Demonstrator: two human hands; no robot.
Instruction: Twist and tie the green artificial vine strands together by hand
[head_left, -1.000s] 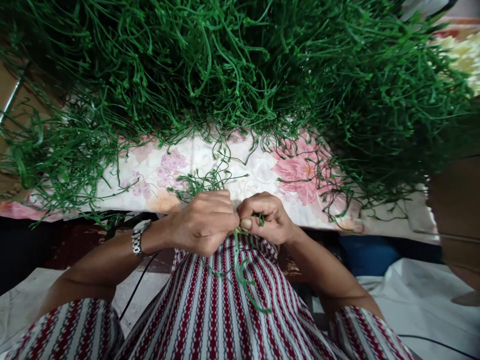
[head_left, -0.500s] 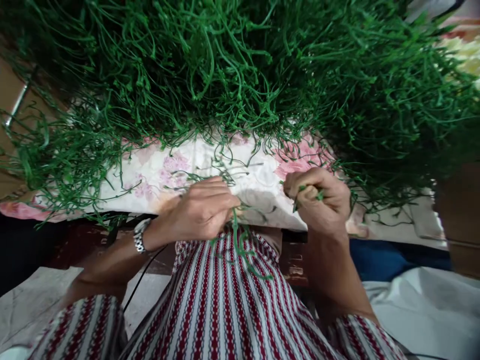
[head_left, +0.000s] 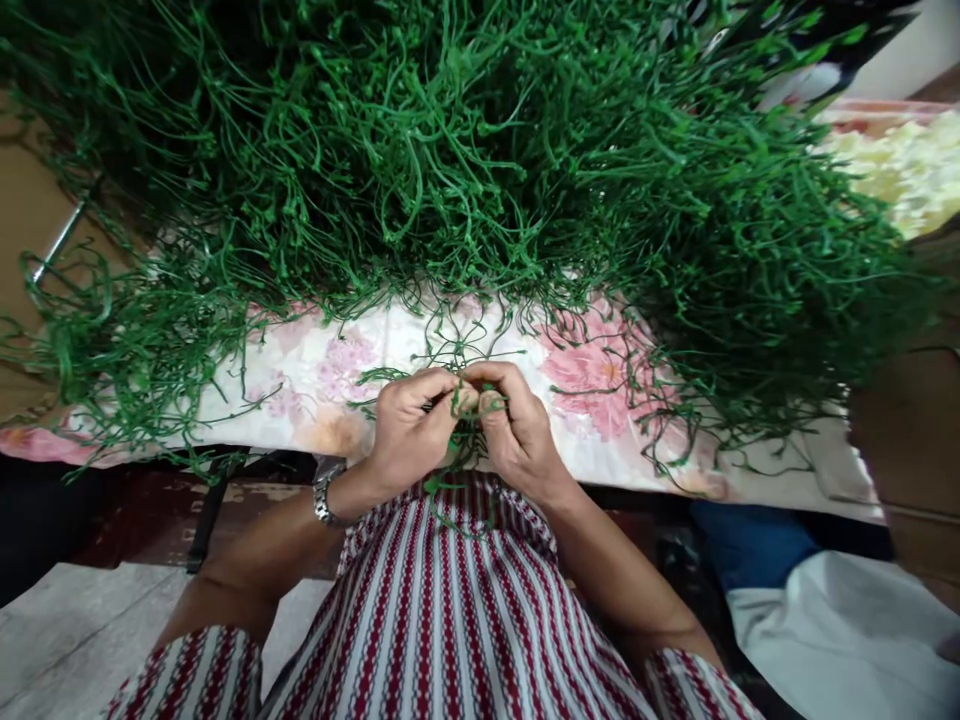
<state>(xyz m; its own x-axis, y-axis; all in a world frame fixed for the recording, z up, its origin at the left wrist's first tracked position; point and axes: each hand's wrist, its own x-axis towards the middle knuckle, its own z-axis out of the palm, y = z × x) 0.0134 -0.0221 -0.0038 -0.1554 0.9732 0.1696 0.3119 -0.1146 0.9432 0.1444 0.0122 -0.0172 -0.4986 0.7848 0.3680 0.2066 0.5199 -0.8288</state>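
My left hand (head_left: 420,420) and my right hand (head_left: 519,428) meet at the near edge of the flowered cloth, fingertips pinched together. Between them is a small cluster of thin green artificial stems (head_left: 466,435), and both hands grip it. Short green ends poke out at the thumbs, and loose stems hang below over the striped garment. The exact joint between the fingers is hidden. Just beyond the hands, a few stems lie on the cloth (head_left: 405,335). Farther back rises a big heap of the same green stems (head_left: 420,160).
A smaller spread of stems (head_left: 142,350) covers the left end of the cloth. Brown cardboard (head_left: 22,190) stands at the far left with a metal rod (head_left: 67,230) near it. Pale yellow flowers (head_left: 915,165) sit at the back right. White fabric (head_left: 847,630) lies low on the right.
My right hand has moved left, from over the pink flower to my left hand, and the fingertips now meet. The view has shifted slightly, showing more of the yellow flowers.
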